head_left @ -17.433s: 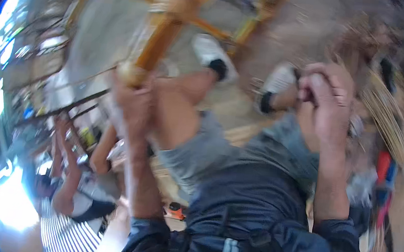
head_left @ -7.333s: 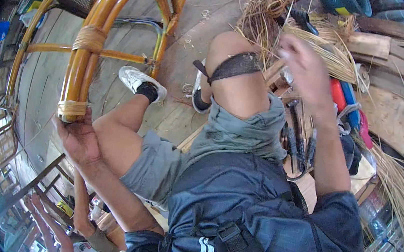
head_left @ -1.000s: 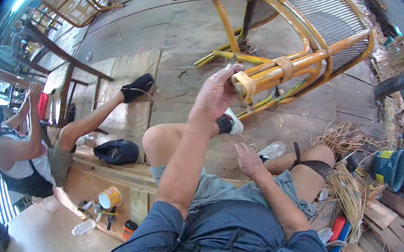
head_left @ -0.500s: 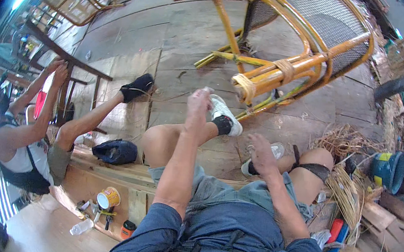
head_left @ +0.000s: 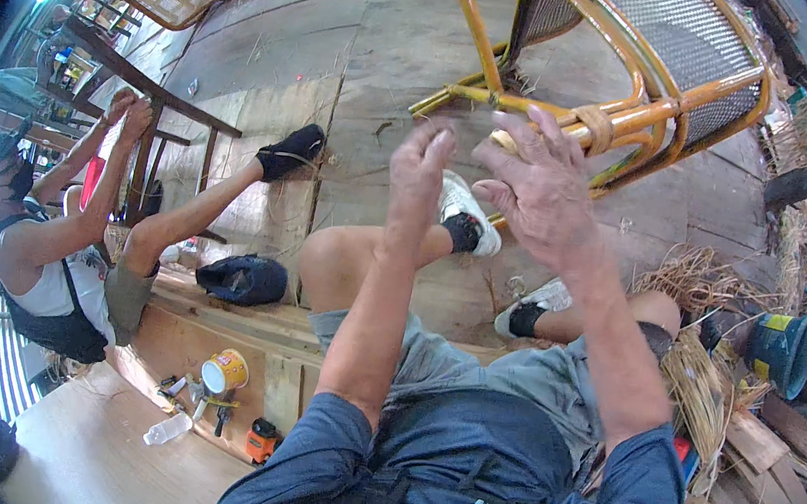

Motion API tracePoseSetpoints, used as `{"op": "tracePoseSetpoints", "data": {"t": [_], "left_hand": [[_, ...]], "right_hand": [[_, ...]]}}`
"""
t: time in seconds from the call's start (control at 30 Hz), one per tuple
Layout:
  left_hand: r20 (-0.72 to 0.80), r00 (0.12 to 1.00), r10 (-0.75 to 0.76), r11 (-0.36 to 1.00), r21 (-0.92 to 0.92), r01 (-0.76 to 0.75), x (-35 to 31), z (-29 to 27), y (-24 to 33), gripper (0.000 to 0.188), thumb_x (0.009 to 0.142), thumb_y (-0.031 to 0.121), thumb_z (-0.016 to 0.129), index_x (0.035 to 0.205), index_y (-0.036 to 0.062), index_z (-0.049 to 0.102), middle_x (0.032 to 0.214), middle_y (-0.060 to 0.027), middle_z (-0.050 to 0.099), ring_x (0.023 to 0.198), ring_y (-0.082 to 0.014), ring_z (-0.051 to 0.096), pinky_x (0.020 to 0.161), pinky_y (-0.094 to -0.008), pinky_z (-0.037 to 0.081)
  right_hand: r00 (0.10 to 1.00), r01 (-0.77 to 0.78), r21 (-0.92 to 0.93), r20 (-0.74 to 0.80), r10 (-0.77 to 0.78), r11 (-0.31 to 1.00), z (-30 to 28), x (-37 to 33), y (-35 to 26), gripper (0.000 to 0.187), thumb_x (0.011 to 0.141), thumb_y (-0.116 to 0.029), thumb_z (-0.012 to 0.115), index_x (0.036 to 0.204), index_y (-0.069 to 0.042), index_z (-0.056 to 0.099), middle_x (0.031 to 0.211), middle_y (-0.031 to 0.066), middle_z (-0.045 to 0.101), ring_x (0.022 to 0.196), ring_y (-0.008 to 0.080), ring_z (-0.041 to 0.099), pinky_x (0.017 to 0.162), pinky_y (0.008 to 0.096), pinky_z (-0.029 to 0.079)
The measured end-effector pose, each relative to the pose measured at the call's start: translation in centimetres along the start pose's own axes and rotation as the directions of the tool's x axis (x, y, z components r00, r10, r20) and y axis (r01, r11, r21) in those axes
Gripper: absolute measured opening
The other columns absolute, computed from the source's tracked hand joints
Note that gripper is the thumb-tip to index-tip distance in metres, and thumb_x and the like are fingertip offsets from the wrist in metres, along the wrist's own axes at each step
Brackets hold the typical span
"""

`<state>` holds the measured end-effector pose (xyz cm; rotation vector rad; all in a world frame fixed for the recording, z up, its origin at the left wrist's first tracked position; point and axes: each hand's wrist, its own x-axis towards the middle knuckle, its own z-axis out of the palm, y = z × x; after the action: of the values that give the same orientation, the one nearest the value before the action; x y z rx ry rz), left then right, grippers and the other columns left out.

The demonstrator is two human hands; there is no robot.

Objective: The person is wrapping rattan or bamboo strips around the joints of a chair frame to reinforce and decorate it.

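Observation:
A rattan chair frame (head_left: 641, 120) with a dark woven mesh panel (head_left: 682, 34) lies tipped over on the floorboards in front of me. Pale binding (head_left: 595, 131) is wrapped round its joined poles. My left hand (head_left: 421, 169) is raised left of the chair's near end, its fingers curled together; whatever they may hold is too small or blurred to make out. Beside it, my right hand (head_left: 544, 187) reaches up with fingers apart, covering the near end of the poles. I cannot tell whether it touches them.
To my left a co-worker (head_left: 60, 260) sits gripping a dark wooden frame (head_left: 165, 102). A dark cap-like bag (head_left: 241, 278) and a yellow tub (head_left: 225, 371) are on the bench. On the right are rattan strips (head_left: 707, 279), a dark bucket (head_left: 782, 354) and scrap wood (head_left: 762, 447).
My right hand has risen from over my right shoe to the chair's near end. My left hand has lifted slightly. The view has shifted a little.

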<state>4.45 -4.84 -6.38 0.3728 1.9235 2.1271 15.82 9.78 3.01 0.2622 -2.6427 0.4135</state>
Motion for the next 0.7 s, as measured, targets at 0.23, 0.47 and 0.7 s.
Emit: {"op": "tracePoseSetpoints", "data": {"t": [0.23,0.47,0.7], "left_hand": [[0.021,0.999,-0.027,0.991,0.133,0.024,1.8,-3.3,6.4,0.070,0.094,0.062,0.027,0.120,0.0054,0.060,0.126,-0.0140,0.056,0.125,-0.0234,0.043,0.102,-0.0432,0.028],[0.049,0.942,0.331,0.803,0.510,-0.308,4.2,-3.1,13.0,0.079,0.092,0.066,0.022,0.116,0.0039,0.064,0.127,-0.0215,0.054,0.127,-0.0292,0.042,0.108,-0.0353,0.023],[0.319,0.661,0.680,0.179,0.801,-0.571,9.0,-3.6,19.5,0.052,0.095,0.046,0.044,0.123,0.0043,0.058,0.127,-0.0188,0.055,0.115,-0.0315,0.053,0.100,-0.0372,0.036]], "right_hand": [[0.965,-0.224,0.044,0.149,0.215,0.974,2.1,3.5,6.7,0.028,0.094,-0.033,0.046,0.100,-0.013,0.065,0.096,0.0066,0.066,0.095,0.0293,0.059,0.087,0.0403,0.040],[0.985,-0.128,-0.053,-0.124,0.120,0.990,3.5,-0.7,6.0,0.040,0.094,-0.037,0.043,0.076,-0.011,0.067,0.083,0.0058,0.066,0.086,0.0237,0.059,0.082,0.0389,0.037],[0.981,-0.172,0.124,-0.072,0.182,0.977,-1.4,-11.9,3.5,0.020,0.088,-0.023,0.052,0.083,-0.009,0.065,0.085,0.0051,0.064,0.093,0.0268,0.057,0.089,0.0415,0.036]]}}
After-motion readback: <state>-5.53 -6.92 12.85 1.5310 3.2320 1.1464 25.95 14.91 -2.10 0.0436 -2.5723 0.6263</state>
